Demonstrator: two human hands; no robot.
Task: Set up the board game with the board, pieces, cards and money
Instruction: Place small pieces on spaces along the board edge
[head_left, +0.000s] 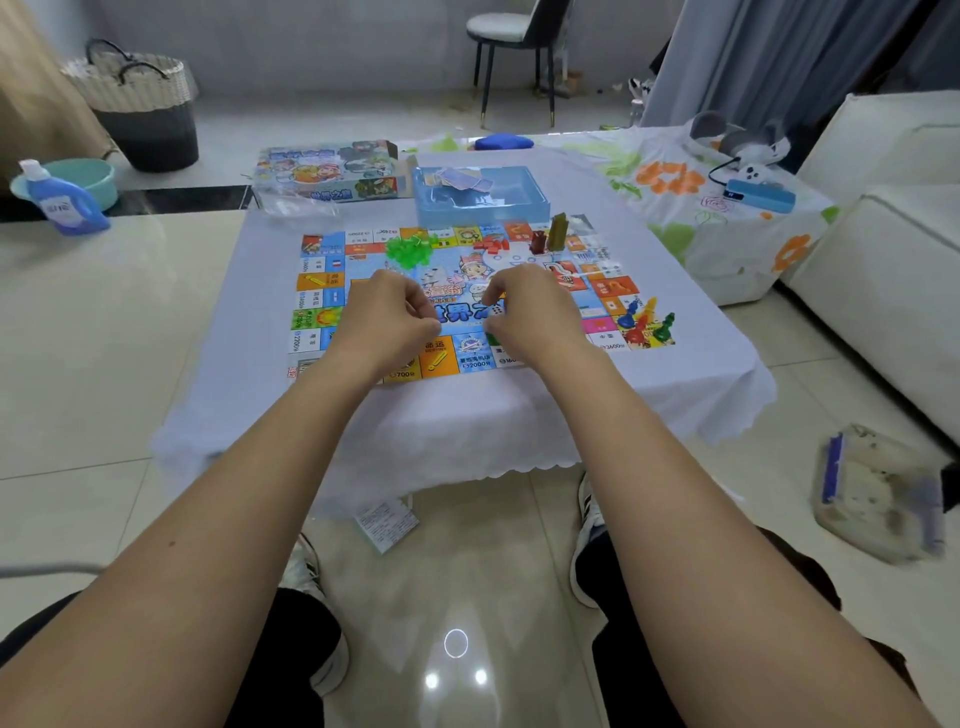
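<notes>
Game set-up, partly complete. The bench (467, 415), draped in a white cloth, carries the board (332, 291), unfolded and lying flat at its centre. On the board's far edge sit a heap of green houses (409, 250), a smaller scatter of red pieces (491, 243), and taller red and olive tower pieces (550, 236); coloured pawns (644, 322) cluster at the near right corner.

Behind the board stands the blue box tray (480, 200), with loose cards (462, 179) inside it, judged not yet dealt out; no money is visible on the board. The printed box lid (332, 171) lies to the tray's left.

Both hands hover over the board's centre: left hand (387, 312) and right hand (530, 306) each have fingers curled, tips pinched together near small white dice (496, 307). Whether either grasps anything cannot be told.

Surroundings: sofa (883, 249) at right, basket (137, 104) and chair (511, 47) beyond. Nothing obstructs the reach to the tray.
</notes>
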